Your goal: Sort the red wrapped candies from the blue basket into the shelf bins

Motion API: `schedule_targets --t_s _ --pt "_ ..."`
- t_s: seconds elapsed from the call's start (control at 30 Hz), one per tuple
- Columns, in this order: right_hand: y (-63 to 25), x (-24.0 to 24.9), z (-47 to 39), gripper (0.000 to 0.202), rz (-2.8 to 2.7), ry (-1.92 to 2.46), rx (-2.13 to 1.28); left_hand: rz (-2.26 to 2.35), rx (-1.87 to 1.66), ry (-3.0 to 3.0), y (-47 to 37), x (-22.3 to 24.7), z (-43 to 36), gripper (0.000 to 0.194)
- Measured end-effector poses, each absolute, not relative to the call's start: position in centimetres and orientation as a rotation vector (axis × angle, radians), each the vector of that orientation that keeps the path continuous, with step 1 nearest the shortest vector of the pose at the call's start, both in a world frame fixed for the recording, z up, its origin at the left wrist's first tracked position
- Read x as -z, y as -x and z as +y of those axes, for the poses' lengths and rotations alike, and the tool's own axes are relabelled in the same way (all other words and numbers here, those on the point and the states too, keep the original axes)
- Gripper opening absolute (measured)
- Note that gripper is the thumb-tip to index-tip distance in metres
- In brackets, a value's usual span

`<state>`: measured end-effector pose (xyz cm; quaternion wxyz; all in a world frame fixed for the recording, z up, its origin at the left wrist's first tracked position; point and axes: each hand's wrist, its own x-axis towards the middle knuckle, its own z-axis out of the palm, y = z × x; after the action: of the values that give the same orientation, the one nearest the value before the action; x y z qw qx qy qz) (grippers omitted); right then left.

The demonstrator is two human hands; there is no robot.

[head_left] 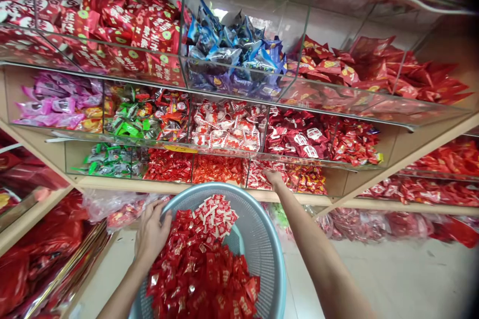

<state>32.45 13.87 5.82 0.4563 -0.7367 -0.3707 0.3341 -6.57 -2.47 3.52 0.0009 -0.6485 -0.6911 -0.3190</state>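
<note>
Currently, left hand point(151, 229): curled over the rim of a grey-blue, round-rimmed plastic basket point(264, 239) at its ten o'clock; gripping, thumb apparently on the inner side.
Right hand point(275, 179): arm stretched to the bottom shelf row, between one and two o'clock from the basket; fingertips among glossy red-and-white wrapped sweets point(256, 173). Whether they are closed on any cannot be told.
Basket position: between six and seven o'clock in view, far rim close to a pale wooden shelf edge point(119, 184).
Basket contents: shiny deep-red packets point(202, 269) heaped from the middle towards six o'clock; a cluster of small red-and-white packets point(219, 214) between twelve and one.
Reach, as judged: a firm left hold should steady the basket; right fingers are best cupped under the sweets, clear of the thin transparent divider point(246, 173), since smooth wrappers may slip from a pinch.
Basket texture: rigid, finely perforated wall, smooth rolled rim.
Packet shapes: the deep-red ones flattish with crimped-looking ends; the paler ones smaller and narrower.
Neighbouring sweets: orange-red wrapped sweets point(219, 167) at nine o'clock from the right hand, red-and-yellow ones point(312, 179) at three.
</note>
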Motion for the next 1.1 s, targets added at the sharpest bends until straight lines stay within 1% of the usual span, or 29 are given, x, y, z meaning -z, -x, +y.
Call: schedule_targets --t_s 0.27,0.47,0.57,0.7,0.9,1.0,1.1 --pt "-33.9 -8.4 7.7 0.017 -0.939 1.674 -0.878 -2.182 1.042 2.035 6.4 -3.8 -2.6 0.034" --pt "-29.4 -9.4 2.6 0.02 -1.053 1.51 -1.027 -2.206 1.055 2.043 6.1 -4.2 -2.8 0.033" --pt "-25.6 -8.3 0.6 0.016 -1.149 1.494 -1.168 -2.218 1.066 2.05 6.1 -4.2 -2.8 0.033" --pt "-21.1 -5.4 -1.1 0.014 -1.208 1.56 -1.359 -2.198 1.114 2.055 6.2 -4.0 -2.9 0.032" --pt "-17.8 -1.7 -1.6 0.01 -1.308 1.461 -1.307 -2.198 1.102 2.067 6.2 -3.9 -3.0 0.034" --pt "-16.9 -0.9 -1.4 0.005 -1.361 1.414 -1.279 -2.186 1.11 2.078 6.1 -4.0 -3.1 0.034" --pt "-16.0 -0.7 -1.2 0.005 -1.353 1.403 -1.279 -2.185 1.113 2.079 6.1 -4.0 -3.1 0.035"
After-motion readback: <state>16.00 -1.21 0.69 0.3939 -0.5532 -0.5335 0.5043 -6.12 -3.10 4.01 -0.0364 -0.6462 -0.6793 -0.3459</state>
